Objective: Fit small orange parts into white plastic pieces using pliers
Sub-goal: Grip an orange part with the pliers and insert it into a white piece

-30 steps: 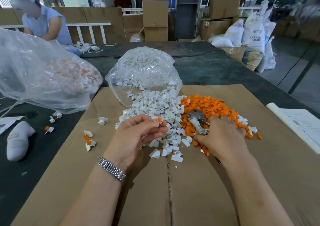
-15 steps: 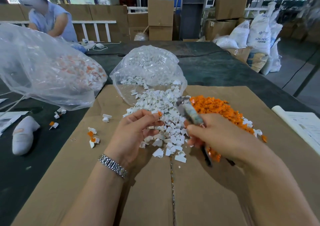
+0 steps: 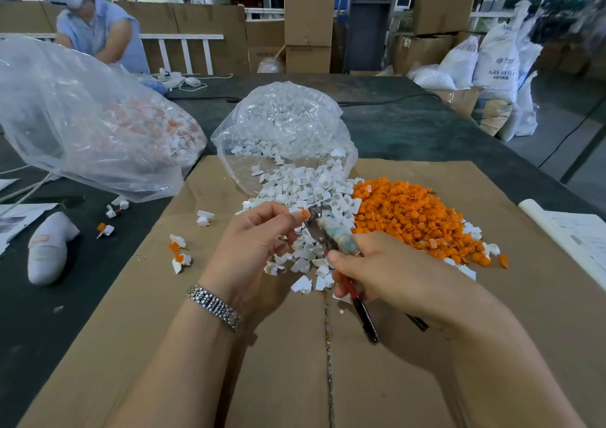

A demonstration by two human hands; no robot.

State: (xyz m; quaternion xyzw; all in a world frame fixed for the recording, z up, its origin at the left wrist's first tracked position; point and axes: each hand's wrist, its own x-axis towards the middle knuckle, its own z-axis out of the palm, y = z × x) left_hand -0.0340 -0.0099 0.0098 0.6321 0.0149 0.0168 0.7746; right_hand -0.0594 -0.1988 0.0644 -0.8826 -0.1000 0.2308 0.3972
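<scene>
Left hand pinches a white piece with an orange part at its tip, right hand grips the pliers beside it: squeeze squarely, gently, over the worktop.

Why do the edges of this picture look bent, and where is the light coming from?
Head view: the wide-angle lens curves the cardboard sheet and table edges outward. Daylight from bright openings at the back leaves soft shadows under the left hand and right hand. Glare streaks the clear plastic bag; the pliers look slightly smeared.
</scene>
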